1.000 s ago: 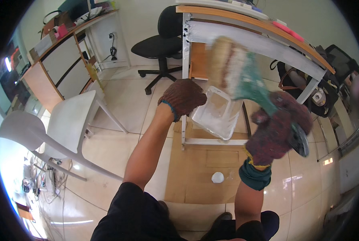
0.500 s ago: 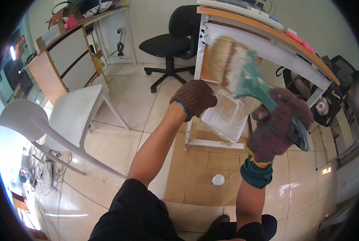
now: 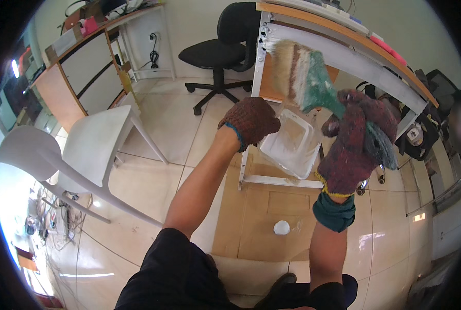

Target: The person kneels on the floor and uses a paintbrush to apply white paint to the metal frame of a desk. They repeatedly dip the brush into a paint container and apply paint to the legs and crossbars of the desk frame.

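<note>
Currently, the right hand (image 3: pixel 357 142), in a dark red knitted glove, has its fingers wrapped around a wide green-handled paintbrush with pale bristles (image 3: pixel 315 82). The brush's long axis slants from the hand up and leftward, bristles foremost, below the left end of the front edge of the wood-topped desk (image 3: pixel 313 19). Whether they touch the white metal rail (image 3: pixel 344 54) there, I cannot tell. The left hand (image 3: pixel 251 123), in a brown knitted glove, is closed on the upper-left rim of a white-smeared clear plastic tub (image 3: pixel 295 155), just below the bristles. No label or lettering is legible on brush or tub.
</note>
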The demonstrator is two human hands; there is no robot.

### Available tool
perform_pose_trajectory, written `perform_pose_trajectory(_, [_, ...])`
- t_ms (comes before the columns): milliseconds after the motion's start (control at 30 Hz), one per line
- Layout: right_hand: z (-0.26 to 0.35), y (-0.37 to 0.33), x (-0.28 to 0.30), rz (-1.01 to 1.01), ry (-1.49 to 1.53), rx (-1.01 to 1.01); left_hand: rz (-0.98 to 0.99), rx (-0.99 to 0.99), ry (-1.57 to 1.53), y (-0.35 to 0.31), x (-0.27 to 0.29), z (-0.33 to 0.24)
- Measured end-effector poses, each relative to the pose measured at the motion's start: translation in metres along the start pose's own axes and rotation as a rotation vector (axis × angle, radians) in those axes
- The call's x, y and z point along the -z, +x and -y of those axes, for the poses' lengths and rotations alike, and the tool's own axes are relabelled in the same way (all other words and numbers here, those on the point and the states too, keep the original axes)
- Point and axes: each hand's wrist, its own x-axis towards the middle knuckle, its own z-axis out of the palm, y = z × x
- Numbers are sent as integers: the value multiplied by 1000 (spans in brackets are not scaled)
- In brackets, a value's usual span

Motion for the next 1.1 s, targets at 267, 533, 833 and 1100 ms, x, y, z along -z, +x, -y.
perform_pose_trajectory(267, [24, 45, 74, 172, -473, 71, 3, 181, -329, -8, 4, -8])
perform_pose_trajectory(533, [-5, 58, 75, 744, -516, -279, 75, 191, -350, -15, 0, -41])
perform_pose_trajectory(833, [-55, 45, 92, 1284, -652, 332, 12, 100, -556, -11, -17, -71])
perform_pose_trajectory(1100, [-73, 36, 89, 1361, -682, 258, -225, -110, -477, -17, -41, -66])
